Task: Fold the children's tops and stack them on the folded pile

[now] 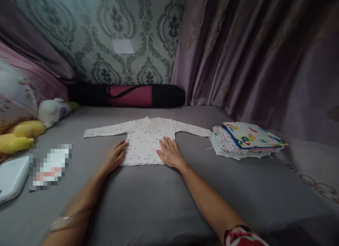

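A small white long-sleeved shirt (145, 142) with a faint print lies flat on the grey bed sheet (148, 200), both sleeves stretched out sideways and its hem towards me. My left hand (115, 156) rests at the shirt's left side edge, its fingertips touching the cloth. On the lower right part of the shirt lies my right hand (170, 152), palm down with fingers spread. Neither hand grips anything. The tip of the right sleeve reaches a stack of folded clothes (238, 142), topped by a white piece with colourful shapes.
A black and maroon long bag (129, 96) lies along the patterned wall. Purple curtains (212, 55) hang at the right. To the left are a white plush toy (54, 112), a yellow plush toy (17, 138), a white box-like object (13, 179) and a blurred-out packet (51, 166).
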Available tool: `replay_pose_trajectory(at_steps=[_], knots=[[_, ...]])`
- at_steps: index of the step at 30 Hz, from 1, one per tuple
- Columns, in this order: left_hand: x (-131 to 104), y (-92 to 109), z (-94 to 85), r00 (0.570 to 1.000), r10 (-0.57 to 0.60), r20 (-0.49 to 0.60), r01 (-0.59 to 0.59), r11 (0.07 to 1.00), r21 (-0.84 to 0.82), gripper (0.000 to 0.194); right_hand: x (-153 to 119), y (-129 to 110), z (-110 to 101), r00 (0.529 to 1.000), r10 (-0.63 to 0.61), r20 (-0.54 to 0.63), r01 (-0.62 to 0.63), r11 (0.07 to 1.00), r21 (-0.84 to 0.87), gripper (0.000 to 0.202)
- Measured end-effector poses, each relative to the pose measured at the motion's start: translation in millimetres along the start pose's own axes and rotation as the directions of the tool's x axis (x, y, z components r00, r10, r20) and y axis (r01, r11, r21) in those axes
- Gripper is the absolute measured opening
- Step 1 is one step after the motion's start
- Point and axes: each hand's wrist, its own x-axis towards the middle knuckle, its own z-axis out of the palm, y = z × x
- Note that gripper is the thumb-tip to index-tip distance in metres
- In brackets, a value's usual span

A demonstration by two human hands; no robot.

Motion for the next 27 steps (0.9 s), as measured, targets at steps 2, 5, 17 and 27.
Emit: replay_pose_trajectory(at_steps=[2,5,17,27], knots=[[-1,1,-1.2,1.0,0.003,-0.002,-0.003,1.0,-0.002,0.051,-2,-1,-1,1.0,-0.012,0.007,0.012,1.0,0.003,0.066],[-3,3,-1.5,1.0,0.017,-0.018,-0.017,1.0,-0.009,0.049,-8,-2,-2,0.999,-0.036,0.012,0.036,0.999,-0.003,0.064],[-14,20,0.2,0.997,-0.015,-0.081,0.016,1.0,0.0,0.046,-21,-2,0,0.997,-0.07,0.039,0.071,0.997,-0.023,0.059],[-14,19,-3.0,0.997,0.005,-0.079,-0.007,1.0,-0.017,0.042,-23,-6,0,0.998,-0.066,-0.006,0.066,0.998,0.006,0.056]])
